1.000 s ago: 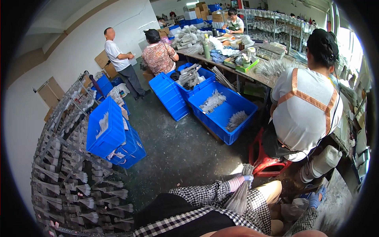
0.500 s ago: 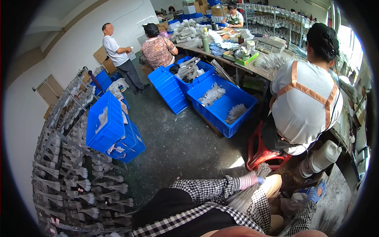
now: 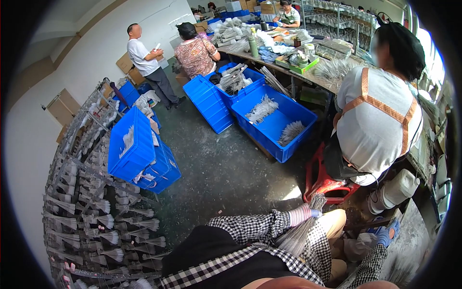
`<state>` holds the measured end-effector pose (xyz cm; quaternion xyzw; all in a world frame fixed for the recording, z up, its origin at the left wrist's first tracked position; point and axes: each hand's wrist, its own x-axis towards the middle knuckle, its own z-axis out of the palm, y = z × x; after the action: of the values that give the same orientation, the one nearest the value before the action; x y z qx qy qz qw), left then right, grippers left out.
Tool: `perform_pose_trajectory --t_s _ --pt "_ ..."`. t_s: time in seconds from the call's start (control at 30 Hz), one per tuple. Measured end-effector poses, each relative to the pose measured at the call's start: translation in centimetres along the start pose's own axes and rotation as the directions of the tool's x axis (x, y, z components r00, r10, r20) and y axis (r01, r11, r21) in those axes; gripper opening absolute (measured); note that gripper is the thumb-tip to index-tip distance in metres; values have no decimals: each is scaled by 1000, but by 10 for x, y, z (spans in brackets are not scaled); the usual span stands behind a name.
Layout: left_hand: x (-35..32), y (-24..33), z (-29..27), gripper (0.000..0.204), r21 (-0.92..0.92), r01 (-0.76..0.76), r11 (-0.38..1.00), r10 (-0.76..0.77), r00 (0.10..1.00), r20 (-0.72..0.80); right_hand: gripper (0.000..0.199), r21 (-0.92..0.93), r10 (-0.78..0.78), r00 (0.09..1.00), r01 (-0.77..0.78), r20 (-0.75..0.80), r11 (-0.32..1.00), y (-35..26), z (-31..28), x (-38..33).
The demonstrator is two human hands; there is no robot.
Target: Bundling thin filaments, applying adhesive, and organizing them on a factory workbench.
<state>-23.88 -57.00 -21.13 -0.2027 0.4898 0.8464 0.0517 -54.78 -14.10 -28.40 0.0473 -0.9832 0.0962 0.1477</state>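
My left hand (image 3: 307,214), in a grey and pink glove with blue fingertips, is shut on a bundle of thin grey strands (image 3: 299,235). The bundle lies slanted across my lap, and its top end fans out near a red stool (image 3: 321,182). My right hand (image 3: 384,236), in a blue-tipped glove below a checkered sleeve, sits low at the right next to a pale bag-like thing (image 3: 357,249). Its fingers are too small to read. Both forearms wear black-and-white checkered sleeves.
A co-worker (image 3: 378,120) in a grey top with orange straps sits on the red stool close ahead at the right. Blue crates (image 3: 276,123) of grey bundles stand on the floor, with more stacked at the left (image 3: 137,149). Racks of bundles (image 3: 91,212) line the left wall. Behind is a long worktable (image 3: 288,62).
The view has shifted slightly, so the room sits a little differently in frame. My left hand keeps the bundle and has drifted a little to the right.
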Motion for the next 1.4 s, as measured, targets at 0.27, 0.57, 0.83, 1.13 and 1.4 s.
perform_pose_trajectory --t_s 0.27,0.57,0.83,1.13,1.4 --pt "4 -4 -6 15 -44 -17 999 18 1000 15 72 -3 -47 999 47 -13 999 -5 -8 0" --pt "-7 17 2 16 -14 -5 1000 5 1000 -13 74 43 -11 1000 10 15 999 -15 -8 0" --pt "6 6 -5 15 -13 6 1000 -6 1000 10 75 43 -12 1000 12 3 999 -7 -10 0" --pt "3 8 1 10 -16 -6 1000 6 1000 -12 73 45 -25 1000 25 -1 999 -8 -11 0" --pt "7 -3 -4 12 -29 10 1000 -10 1000 -8 74 60 -52 998 54 -47 997 -5 -6 -2"
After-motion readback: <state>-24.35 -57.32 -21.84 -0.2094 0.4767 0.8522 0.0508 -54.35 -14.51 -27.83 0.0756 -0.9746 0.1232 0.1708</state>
